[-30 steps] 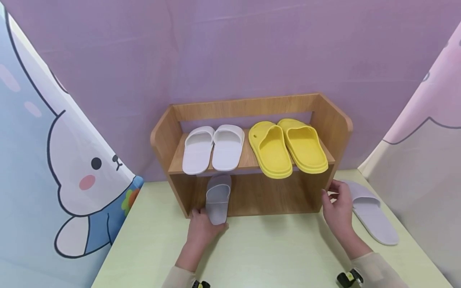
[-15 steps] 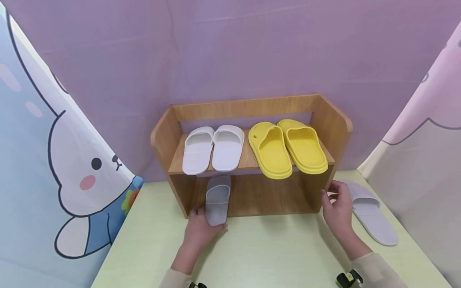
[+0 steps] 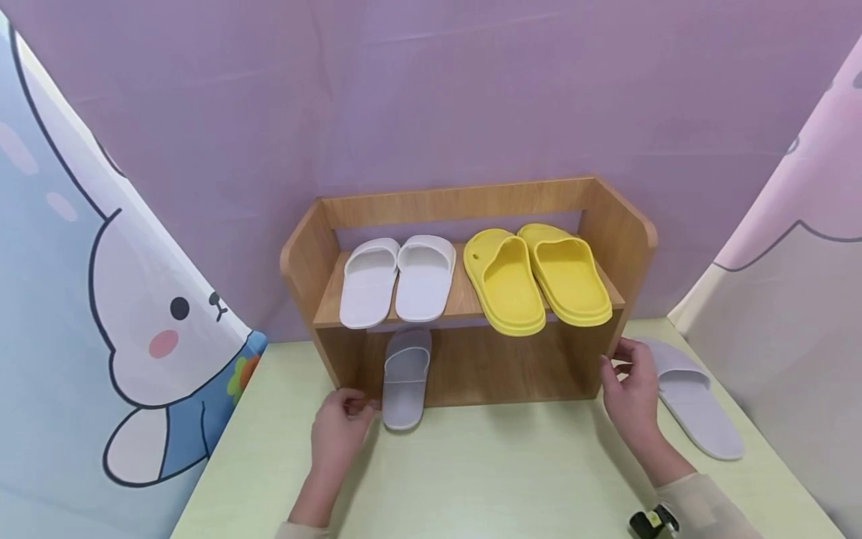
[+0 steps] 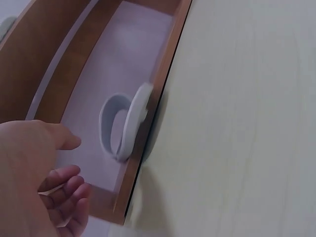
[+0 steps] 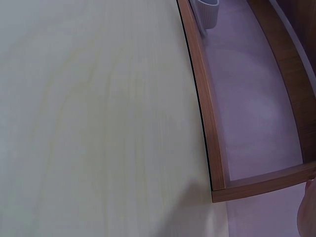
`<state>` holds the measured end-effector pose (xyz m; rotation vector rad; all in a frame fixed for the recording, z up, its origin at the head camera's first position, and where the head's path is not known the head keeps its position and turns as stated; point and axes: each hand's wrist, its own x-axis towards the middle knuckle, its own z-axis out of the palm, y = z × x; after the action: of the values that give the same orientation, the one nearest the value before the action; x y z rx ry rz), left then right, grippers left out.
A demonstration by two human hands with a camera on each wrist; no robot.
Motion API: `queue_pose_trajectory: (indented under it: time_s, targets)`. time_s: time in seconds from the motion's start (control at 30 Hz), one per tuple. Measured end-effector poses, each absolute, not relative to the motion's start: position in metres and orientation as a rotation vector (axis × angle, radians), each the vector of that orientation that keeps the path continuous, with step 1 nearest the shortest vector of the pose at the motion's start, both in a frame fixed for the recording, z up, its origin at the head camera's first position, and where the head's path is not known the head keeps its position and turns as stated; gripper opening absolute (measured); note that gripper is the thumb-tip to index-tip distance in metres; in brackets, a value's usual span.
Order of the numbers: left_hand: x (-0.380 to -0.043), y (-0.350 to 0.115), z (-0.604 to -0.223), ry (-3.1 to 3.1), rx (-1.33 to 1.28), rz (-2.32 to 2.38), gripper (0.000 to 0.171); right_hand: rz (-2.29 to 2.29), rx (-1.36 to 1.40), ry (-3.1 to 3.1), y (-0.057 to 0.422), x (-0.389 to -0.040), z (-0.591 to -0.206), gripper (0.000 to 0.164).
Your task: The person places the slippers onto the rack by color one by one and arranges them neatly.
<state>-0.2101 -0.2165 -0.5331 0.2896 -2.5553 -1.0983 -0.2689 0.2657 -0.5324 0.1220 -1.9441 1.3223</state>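
Observation:
A wooden shoe rack [image 3: 512,363] stands on the table. In its lower level, toward the left, lies a grey slipper [image 3: 405,389] whose heel juts past the front edge. My left hand [image 3: 340,434] is at the rack's lower left front corner, just left of that heel, with fingers loosely curled and nothing between them; the left wrist view shows thumb and fingers apart. My right hand [image 3: 633,389] grips the front edge of the rack's right side panel between thumb and fingers. Only a sliver of it shows in the right wrist view.
On the upper shelf are a pair of white slippers [image 3: 367,292] and a pair of yellow clogs [image 3: 512,288]. A second grey slipper [image 3: 700,408] lies on the table [image 3: 498,479], right of my right hand. A purple cloth [image 3: 471,97] hangs behind the rack.
My left hand has let go of the grey slipper and moved left, off its heel. The slipper's heel has come down slightly. My right hand has stayed at the side panel.

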Motion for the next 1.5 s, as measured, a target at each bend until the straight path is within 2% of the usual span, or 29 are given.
queue_pose_trajectory:
  time_s: [0.17,0.47,1.03,1.33,1.5]
  targets:
    - [-0.211,-0.233,-0.531,-2.536,0.336,-1.08,0.015,1.308,0.098,-1.946,0.263,-0.268,-0.531,0.035]
    - [-0.212,-0.25,-0.531,-2.515,0.39,-1.078,0.021,1.303,0.118,-1.929,0.261,-0.268,-0.53,0.035]
    - [-0.229,-0.261,-0.534,-2.302,0.166,-1.282,0.064,1.31,0.135,-1.939,0.266,-0.268,-0.534,0.035]
    - [-0.237,-0.262,-0.535,-2.233,0.074,-1.31,0.064,1.312,0.12,-1.949,0.266,-0.269,-0.532,0.035]
    - [-0.239,-0.264,-0.538,-2.201,0.07,-1.339,0.058,1.288,0.108,-1.947,0.265,-0.27,-0.532,0.036]
